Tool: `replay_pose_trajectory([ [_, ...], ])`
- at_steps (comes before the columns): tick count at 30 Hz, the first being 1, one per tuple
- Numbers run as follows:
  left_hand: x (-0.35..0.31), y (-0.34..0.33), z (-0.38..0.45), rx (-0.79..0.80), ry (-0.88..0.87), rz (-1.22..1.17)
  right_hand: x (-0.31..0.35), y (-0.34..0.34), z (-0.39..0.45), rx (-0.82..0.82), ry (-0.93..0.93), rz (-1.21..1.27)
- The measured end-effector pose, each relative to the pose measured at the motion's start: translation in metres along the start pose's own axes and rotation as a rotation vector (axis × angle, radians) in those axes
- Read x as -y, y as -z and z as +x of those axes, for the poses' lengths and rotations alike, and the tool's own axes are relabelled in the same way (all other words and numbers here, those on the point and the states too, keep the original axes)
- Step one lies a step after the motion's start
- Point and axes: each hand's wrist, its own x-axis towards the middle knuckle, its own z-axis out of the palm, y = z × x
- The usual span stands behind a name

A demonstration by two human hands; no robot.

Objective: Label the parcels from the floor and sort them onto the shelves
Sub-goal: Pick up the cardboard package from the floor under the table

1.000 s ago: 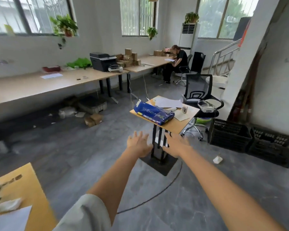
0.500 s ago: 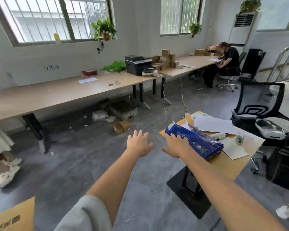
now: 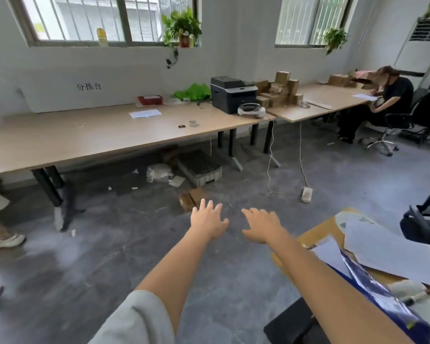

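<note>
Two small brown cardboard parcels (image 3: 193,198) lie side by side on the grey floor, just beyond my fingertips. My left hand (image 3: 207,219) is stretched forward with fingers spread and holds nothing. My right hand (image 3: 262,225) reaches out beside it, also open and empty. A blue plastic parcel (image 3: 380,294) lies on the small wooden table (image 3: 315,234) at my lower right, under my right forearm, next to loose white sheets (image 3: 382,247). Several brown boxes (image 3: 279,91) are stacked on the long desk by the printer (image 3: 232,94).
A long wooden desk (image 3: 90,137) runs along the wall. Beneath it lie a grey crate (image 3: 200,167) and a crumpled bag (image 3: 159,172). A power strip (image 3: 306,194) with cables lies on the floor. A seated person (image 3: 375,103) works at right; someone's feet (image 3: 0,238) show at left.
My view has swung left and forward. The small table with the blue parcel has slid to the lower right, and the floor parcels now lie just ahead of my open hands.
</note>
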Motion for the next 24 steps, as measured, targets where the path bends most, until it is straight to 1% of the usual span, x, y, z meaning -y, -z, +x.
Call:
replay_pose_trajectory([
  [2,0.013,0.014,0.04,-0.018,0.011,-0.016,0.001,0.018,0.045,-0.023,0.014,0.015],
  [6,0.039,0.029,0.11,0.002,0.052,-0.023,0.005,0.041,0.131,-0.014,0.051,0.003],
  [11,0.075,0.028,0.207,0.026,0.117,-0.029,0.007,0.05,0.247,0.014,0.122,-0.027],
  [16,0.101,0.034,0.323,0.058,0.189,-0.037,-0.005,0.057,0.38,0.052,0.167,-0.045],
  [20,0.119,0.057,0.412,0.064,0.257,-0.076,-0.015,0.083,0.481,0.066,0.243,-0.111],
  [24,0.142,0.069,0.48,0.076,0.298,-0.081,-0.012,0.104,0.563,0.072,0.301,-0.123],
])
